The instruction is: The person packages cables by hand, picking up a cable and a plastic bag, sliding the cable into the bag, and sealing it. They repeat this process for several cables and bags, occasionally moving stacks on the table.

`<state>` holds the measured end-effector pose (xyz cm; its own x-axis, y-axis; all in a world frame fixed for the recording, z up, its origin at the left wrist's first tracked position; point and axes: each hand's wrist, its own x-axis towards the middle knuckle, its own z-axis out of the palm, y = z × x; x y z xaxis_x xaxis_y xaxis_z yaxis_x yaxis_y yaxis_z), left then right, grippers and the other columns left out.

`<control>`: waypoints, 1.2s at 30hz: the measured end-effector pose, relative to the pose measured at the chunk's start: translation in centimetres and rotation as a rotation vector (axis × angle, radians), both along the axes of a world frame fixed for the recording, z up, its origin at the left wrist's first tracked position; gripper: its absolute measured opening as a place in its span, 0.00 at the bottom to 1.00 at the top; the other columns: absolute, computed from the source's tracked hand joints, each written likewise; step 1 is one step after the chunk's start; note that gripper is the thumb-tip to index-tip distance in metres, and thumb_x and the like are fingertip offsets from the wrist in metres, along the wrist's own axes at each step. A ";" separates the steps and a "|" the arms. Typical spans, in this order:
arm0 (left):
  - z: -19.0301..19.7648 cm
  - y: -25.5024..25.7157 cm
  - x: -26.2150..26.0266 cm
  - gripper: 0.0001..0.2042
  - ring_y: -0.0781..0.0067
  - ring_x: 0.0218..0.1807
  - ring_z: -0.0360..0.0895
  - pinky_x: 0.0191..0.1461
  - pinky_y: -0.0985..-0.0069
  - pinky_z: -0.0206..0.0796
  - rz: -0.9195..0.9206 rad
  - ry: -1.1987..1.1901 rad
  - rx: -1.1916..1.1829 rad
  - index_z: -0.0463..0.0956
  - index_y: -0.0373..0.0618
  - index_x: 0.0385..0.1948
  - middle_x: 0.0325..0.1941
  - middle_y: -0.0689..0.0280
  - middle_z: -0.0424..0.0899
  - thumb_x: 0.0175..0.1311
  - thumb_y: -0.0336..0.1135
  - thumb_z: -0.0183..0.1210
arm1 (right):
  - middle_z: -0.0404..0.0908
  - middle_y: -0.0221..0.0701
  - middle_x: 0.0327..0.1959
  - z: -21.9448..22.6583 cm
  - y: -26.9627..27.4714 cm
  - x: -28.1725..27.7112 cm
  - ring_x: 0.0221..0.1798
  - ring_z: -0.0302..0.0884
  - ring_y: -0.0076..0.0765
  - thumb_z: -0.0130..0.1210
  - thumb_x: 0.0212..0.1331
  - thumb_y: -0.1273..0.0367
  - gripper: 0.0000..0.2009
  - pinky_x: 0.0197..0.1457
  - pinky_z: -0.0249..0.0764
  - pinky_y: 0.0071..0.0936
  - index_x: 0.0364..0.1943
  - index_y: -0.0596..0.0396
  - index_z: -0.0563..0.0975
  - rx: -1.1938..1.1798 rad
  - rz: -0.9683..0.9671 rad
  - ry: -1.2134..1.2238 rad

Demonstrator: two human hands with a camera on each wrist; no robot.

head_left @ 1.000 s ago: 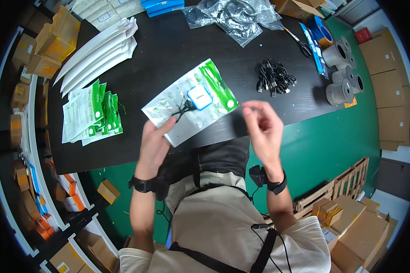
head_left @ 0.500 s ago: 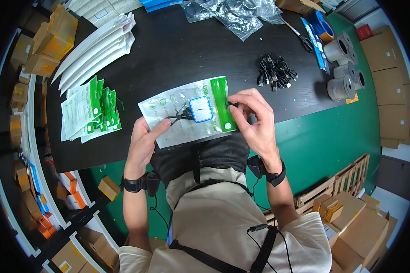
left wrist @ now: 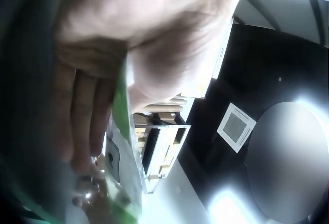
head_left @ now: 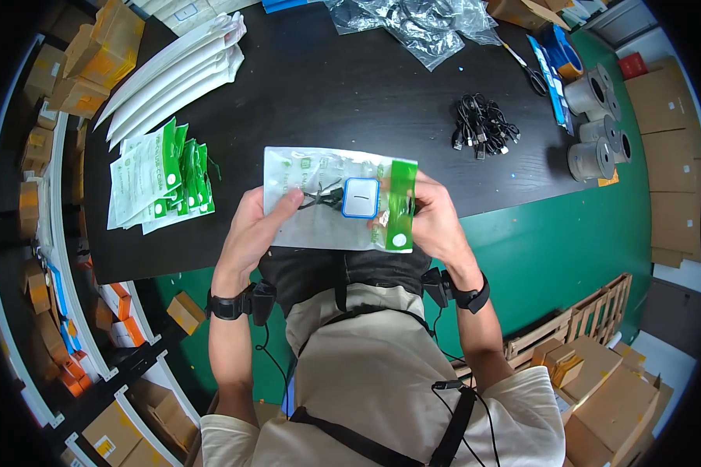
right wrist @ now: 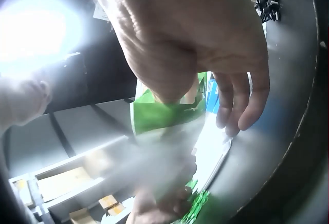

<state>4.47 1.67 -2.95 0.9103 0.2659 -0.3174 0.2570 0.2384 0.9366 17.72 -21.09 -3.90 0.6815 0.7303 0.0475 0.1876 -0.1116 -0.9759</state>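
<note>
Pouch (head_left: 335, 198), a flat clear plastic packet with a green band at one end, is held level between both of our hands above the near edge of the black surface (head_left: 319, 101). Our left hand (head_left: 253, 229) grips its plain end, thumb on top and fingers beneath. Our right hand (head_left: 432, 222) pinches the green end, fingers curled behind the band; the right wrist view shows the green strip (right wrist: 164, 113) emerging below the palm. Inside the pouch we note 1 white square piece with a blue rim (head_left: 361, 197) and a dark cable (head_left: 319, 194) lying just beside it.

On the surface to our left lies a fanned stack of matching green-and-white pouches (head_left: 160, 175), well apart from the held one. Beyond it, long white sleeves (head_left: 175, 74) lie in a row. To our right, a loose bundle of black cables (head_left: 483, 124) rests on the surface, and clear plastic bags (head_left: 420, 23) lie crumpled at the far edge. Scissors (head_left: 531, 74) and grey rolls (head_left: 596, 124) sit at the right end. The floor (head_left: 553, 241) is green, with cardboard boxes (head_left: 600, 389) near our right side.
</note>
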 end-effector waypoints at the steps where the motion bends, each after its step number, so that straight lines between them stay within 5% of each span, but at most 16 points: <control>1: 0.0 0.0 0.1 0.15 0.84 0.37 0.80 0.38 0.82 0.73 0.017 0.001 0.040 0.80 0.34 0.48 0.41 0.67 0.86 0.75 0.39 0.55 | 0.82 0.31 0.48 0.4 0.3 -0.3 0.42 0.81 0.26 0.65 0.52 0.82 0.19 0.47 0.78 0.22 0.51 0.60 0.82 0.002 0.024 0.097; 3: 0.1 0.0 0.3 0.16 0.85 0.37 0.80 0.39 0.83 0.73 0.018 0.014 0.044 0.81 0.34 0.48 0.41 0.67 0.86 0.76 0.40 0.54 | 0.83 0.31 0.50 1.1 1.0 -0.9 0.45 0.83 0.28 0.65 0.51 0.83 0.22 0.51 0.79 0.24 0.53 0.59 0.81 0.004 0.075 0.293; 10: -0.2 0.9 0.0 0.18 0.84 0.43 0.80 0.48 0.81 0.71 -0.028 0.140 0.080 0.81 0.36 0.49 0.44 0.68 0.86 0.77 0.44 0.53 | 0.85 0.31 0.46 -3.3 1.3 -1.8 0.43 0.82 0.25 0.63 0.48 0.84 0.23 0.46 0.79 0.25 0.53 0.59 0.81 0.016 0.023 0.321; 14: 1.5 1.2 -0.1 0.19 0.85 0.43 0.79 0.48 0.81 0.71 -0.086 0.173 -0.104 0.81 0.35 0.49 0.43 0.68 0.86 0.77 0.45 0.52 | 0.84 0.29 0.42 -3.1 0.5 -1.7 0.41 0.80 0.22 0.62 0.46 0.83 0.21 0.43 0.76 0.22 0.49 0.59 0.81 -0.047 -0.057 0.274; 17: 0.4 1.6 -0.1 0.22 0.89 0.32 0.71 0.34 0.85 0.64 -0.042 0.070 0.221 0.81 0.34 0.45 0.32 0.71 0.83 0.78 0.48 0.50 | 0.83 0.28 0.40 -2.7 0.5 -1.7 0.39 0.78 0.21 0.62 0.45 0.81 0.21 0.41 0.74 0.20 0.48 0.59 0.81 -0.005 -0.069 0.128; 23: 1.2 1.7 -0.3 0.22 0.88 0.32 0.72 0.34 0.85 0.66 0.007 -0.045 0.236 0.81 0.33 0.45 0.33 0.68 0.84 0.78 0.48 0.50 | 0.83 0.29 0.41 -2.3 1.2 -1.9 0.40 0.78 0.22 0.62 0.46 0.81 0.20 0.42 0.75 0.22 0.48 0.60 0.80 0.038 -0.102 0.102; 27: 1.8 1.3 -0.1 0.23 0.84 0.32 0.77 0.31 0.83 0.70 -0.017 -0.028 0.183 0.80 0.32 0.46 0.35 0.66 0.85 0.79 0.48 0.48 | 0.83 0.30 0.43 -2.3 2.4 -3.0 0.42 0.79 0.23 0.62 0.46 0.81 0.20 0.44 0.76 0.24 0.49 0.61 0.80 0.158 -0.131 0.367; 30: 2.4 1.3 -0.1 0.23 0.81 0.32 0.81 0.29 0.80 0.73 -0.051 0.070 0.047 0.79 0.32 0.47 0.36 0.64 0.85 0.79 0.49 0.48 | 0.83 0.32 0.46 0.1 3.4 -3.2 0.45 0.80 0.26 0.62 0.46 0.80 0.21 0.47 0.77 0.27 0.50 0.64 0.79 0.314 -0.120 0.867; 31: 2.3 1.3 -0.1 0.23 0.79 0.32 0.82 0.28 0.79 0.75 -0.059 0.057 0.036 0.79 0.32 0.48 0.36 0.63 0.86 0.79 0.49 0.47 | 0.83 0.32 0.46 -0.3 3.0 -2.9 0.45 0.80 0.26 0.62 0.46 0.80 0.21 0.47 0.77 0.27 0.50 0.64 0.79 0.311 -0.127 0.864; 34: 2.2 1.3 -0.2 0.24 0.75 0.33 0.84 0.27 0.76 0.77 -0.068 0.032 0.017 0.78 0.32 0.49 0.37 0.62 0.86 0.79 0.49 0.46 | 0.83 0.33 0.48 -2.6 1.4 -2.0 0.47 0.81 0.27 0.63 0.45 0.80 0.24 0.48 0.77 0.26 0.52 0.63 0.78 -0.041 0.048 0.125; 36: 2.4 1.3 -0.2 0.24 0.76 0.33 0.83 0.27 0.77 0.77 -0.052 0.039 0.011 0.78 0.32 0.49 0.38 0.61 0.86 0.79 0.49 0.46 | 0.83 0.33 0.48 -2.4 1.5 -2.0 0.47 0.81 0.27 0.63 0.45 0.79 0.24 0.49 0.77 0.26 0.52 0.63 0.79 -0.040 0.032 0.098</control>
